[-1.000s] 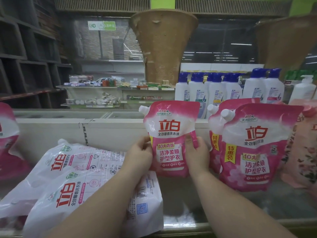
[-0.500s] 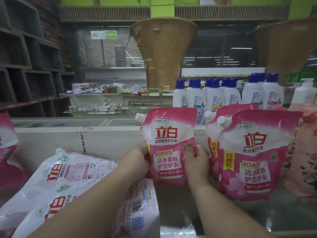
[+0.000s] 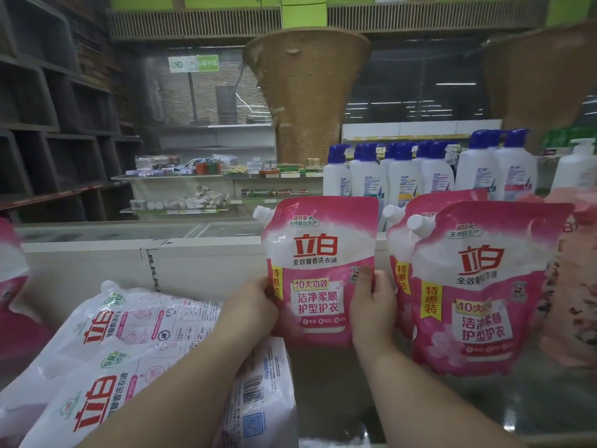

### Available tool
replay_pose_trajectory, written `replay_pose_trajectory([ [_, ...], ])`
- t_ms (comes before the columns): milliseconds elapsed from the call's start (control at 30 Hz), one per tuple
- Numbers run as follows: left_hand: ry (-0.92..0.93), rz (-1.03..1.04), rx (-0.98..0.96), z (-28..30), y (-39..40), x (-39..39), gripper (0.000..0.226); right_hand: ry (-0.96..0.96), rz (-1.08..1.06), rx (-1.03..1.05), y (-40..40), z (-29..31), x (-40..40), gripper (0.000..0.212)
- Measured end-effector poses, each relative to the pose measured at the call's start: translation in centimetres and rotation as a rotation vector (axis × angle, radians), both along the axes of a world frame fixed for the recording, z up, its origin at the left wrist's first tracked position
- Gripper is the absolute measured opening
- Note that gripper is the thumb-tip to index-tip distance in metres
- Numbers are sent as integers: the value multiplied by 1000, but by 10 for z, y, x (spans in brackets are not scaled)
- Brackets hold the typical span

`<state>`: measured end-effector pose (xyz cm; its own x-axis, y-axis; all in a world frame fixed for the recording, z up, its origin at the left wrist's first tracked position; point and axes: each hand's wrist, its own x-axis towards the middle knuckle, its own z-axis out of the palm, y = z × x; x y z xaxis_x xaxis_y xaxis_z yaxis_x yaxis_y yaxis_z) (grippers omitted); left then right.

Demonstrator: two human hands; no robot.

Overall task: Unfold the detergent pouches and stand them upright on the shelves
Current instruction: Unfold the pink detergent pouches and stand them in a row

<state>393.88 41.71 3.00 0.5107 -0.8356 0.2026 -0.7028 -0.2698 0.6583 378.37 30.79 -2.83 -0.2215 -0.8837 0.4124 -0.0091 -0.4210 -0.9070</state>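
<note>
Lower left of frame: two white detergent pouches point(image 3: 135, 344) are lying flat, one overlapping the other, spouts pointing up-left, printed backs showing. A further pink pouch point(image 3: 11, 286) is being cut off by the far left edge; I cannot tell whether it stands.

Centre: the person is holding one pink detergent pouch point(image 3: 319, 270) upright, long axis vertical, white spout cap at its upper left corner. The left hand point(image 3: 255, 305) is closing around the pouch's left edge, thumb in front; the right hand point(image 3: 373, 305) is clamping the right edge, thumb pressing on the front panel. Both hands are gripping at mid-height, one either side, neither nearer than the other. The pouch's bottom edge is sitting low toward the shelf surface point(image 3: 355, 399); whether it is touching I cannot tell.

Judgement: the coming move is turning on straight-down placement, with the gap to the right being narrow.

Centre right: two pink pouches point(image 3: 478, 302) are standing upright just beside the held one, one behind the other, the front one leaning slightly.

Far right edge: a paler floral pouch point(image 3: 571, 302) is standing.

Behind: a row of white bottles with blue caps point(image 3: 400, 179), about eight, some hidden.

Count: pink pouches four, white pouches two.
</note>
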Motion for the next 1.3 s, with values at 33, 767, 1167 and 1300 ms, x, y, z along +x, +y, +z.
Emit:
replay_pose_trajectory([
  [33,3,15,13,0,-1,1,30,4,-9,3,-1,1,0,47],
  [767,-62,87,18,-5,0,2,35,-27,-39,51,-5,12,6,45],
  [1167,-93,68,117,6,-1,3,37,-30,47,153,-5,11,1,43],
  [1300,-91,54,160,8,-1,9,25,-93,58,267,2,19,2,41],
])
